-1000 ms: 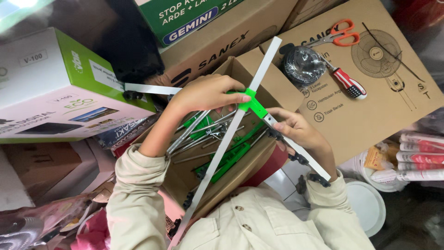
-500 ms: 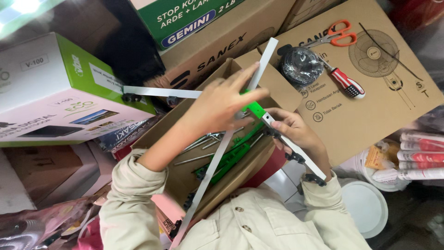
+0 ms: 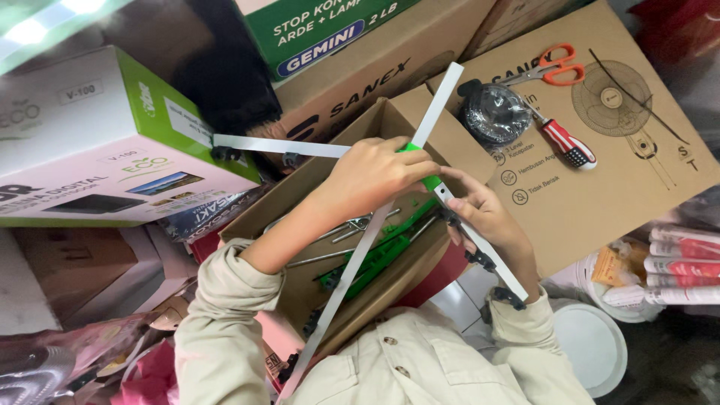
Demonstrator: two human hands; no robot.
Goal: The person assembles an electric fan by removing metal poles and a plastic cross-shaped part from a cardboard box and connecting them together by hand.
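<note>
A: So what's sitting around the hands here? Biggest stuff first.

B: A big brown fan box is lying to the right of both hands, with a white and green box way off to the left. Directly under the hands an open cardboard box is holding green and metal rods.

A: And the crossed strips?

B: That's a white metal cross piece with a green hub. The left hand is curling its fingers shut around the hub, right above the open box. The right hand is pinching the lower right arm of it just beside the hub.

A: Smaller bits?

B: Up and right of the hands, a black cable coil, a red-striped screwdriver and orange scissors are resting on the fan box.
</note>
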